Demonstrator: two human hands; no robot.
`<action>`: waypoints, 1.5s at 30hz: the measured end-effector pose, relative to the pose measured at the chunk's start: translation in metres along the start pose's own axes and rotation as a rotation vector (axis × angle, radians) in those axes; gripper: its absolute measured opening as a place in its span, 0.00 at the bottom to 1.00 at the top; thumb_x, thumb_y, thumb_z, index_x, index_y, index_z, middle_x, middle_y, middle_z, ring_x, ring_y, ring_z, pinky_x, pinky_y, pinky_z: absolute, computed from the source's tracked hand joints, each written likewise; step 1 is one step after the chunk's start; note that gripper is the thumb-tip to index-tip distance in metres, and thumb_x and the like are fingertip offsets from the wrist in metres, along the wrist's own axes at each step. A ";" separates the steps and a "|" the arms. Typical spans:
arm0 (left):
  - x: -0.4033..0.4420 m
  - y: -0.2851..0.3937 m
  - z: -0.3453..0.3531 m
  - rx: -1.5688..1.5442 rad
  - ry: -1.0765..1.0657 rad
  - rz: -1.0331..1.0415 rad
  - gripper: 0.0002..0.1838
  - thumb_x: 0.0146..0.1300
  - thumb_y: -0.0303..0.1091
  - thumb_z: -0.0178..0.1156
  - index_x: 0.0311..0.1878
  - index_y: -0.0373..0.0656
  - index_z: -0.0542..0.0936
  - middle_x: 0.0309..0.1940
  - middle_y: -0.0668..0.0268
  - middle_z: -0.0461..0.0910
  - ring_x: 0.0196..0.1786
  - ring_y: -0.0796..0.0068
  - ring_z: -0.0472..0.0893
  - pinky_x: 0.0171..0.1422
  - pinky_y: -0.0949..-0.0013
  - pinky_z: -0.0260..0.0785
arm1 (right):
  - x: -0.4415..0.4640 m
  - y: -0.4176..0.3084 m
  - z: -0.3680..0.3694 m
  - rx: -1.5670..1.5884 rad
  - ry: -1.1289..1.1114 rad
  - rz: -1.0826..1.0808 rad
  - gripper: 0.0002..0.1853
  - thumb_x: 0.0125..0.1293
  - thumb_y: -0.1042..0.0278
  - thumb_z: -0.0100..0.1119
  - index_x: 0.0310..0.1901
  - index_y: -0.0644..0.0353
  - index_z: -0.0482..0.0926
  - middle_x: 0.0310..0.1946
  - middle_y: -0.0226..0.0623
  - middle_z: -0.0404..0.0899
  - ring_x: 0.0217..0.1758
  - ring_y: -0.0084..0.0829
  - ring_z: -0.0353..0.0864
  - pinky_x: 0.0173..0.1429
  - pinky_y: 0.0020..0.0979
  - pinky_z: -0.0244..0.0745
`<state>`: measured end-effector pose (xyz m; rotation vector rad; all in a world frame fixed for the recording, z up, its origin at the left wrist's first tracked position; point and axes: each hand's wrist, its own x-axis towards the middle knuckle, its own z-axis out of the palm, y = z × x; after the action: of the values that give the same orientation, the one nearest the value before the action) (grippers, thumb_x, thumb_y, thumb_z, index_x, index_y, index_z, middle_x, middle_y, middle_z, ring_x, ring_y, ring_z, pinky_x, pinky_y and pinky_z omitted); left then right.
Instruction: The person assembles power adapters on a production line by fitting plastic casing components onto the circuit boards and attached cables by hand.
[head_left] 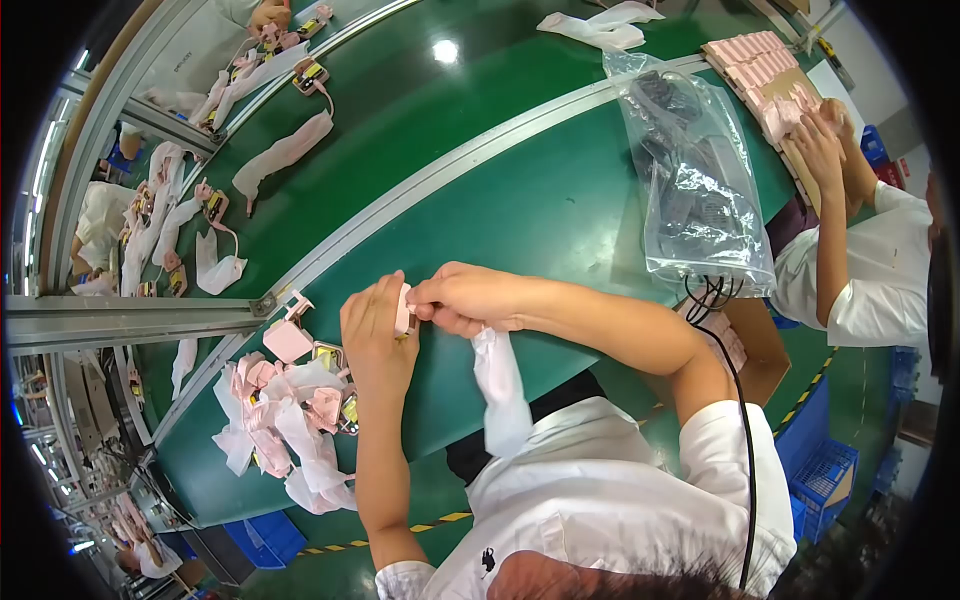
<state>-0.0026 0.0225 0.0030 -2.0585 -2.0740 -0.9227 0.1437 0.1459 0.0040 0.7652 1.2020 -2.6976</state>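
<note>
My left hand is closed on a small pink part, held just above the green worktable. My right hand pinches at the same part from the other side, its fingertips touching it. A white translucent sleeve hangs below my right hand. To the left of my left hand, pink parts with white wrapping lie in a pile, with a pink piece at its top. The fingers cover much of the held part.
A clear plastic bag of dark cables lies at the right. Beyond the metal rail, wrapped parts lie on a green belt. At the upper right, a co-worker's hands touch pink parts by a box. Blue crates stand lower right.
</note>
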 end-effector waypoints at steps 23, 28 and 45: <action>-0.002 -0.005 0.004 0.043 0.025 0.025 0.30 0.50 0.20 0.73 0.60 0.39 0.81 0.53 0.58 0.84 0.57 0.59 0.82 0.62 0.55 0.70 | 0.000 -0.002 0.006 -0.614 0.127 -0.198 0.23 0.74 0.54 0.47 0.29 0.65 0.80 0.21 0.38 0.77 0.25 0.32 0.73 0.33 0.38 0.68; -0.001 -0.004 0.004 0.052 0.025 0.026 0.29 0.50 0.20 0.71 0.60 0.39 0.81 0.53 0.59 0.85 0.56 0.60 0.83 0.62 0.55 0.70 | -0.008 -0.006 0.008 -0.717 0.162 -0.285 0.25 0.76 0.51 0.48 0.30 0.65 0.79 0.20 0.35 0.74 0.26 0.29 0.71 0.33 0.37 0.67; -0.002 -0.001 0.002 0.016 0.020 0.018 0.30 0.49 0.19 0.71 0.59 0.39 0.81 0.52 0.56 0.84 0.55 0.56 0.83 0.61 0.55 0.70 | -0.001 0.004 0.013 -0.149 0.122 -0.083 0.22 0.76 0.55 0.49 0.23 0.56 0.70 0.15 0.25 0.60 0.17 0.22 0.53 0.22 0.31 0.50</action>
<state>-0.0025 0.0218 0.0006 -2.0488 -2.0424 -0.9171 0.1399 0.1340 0.0092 0.8889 1.4739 -2.6203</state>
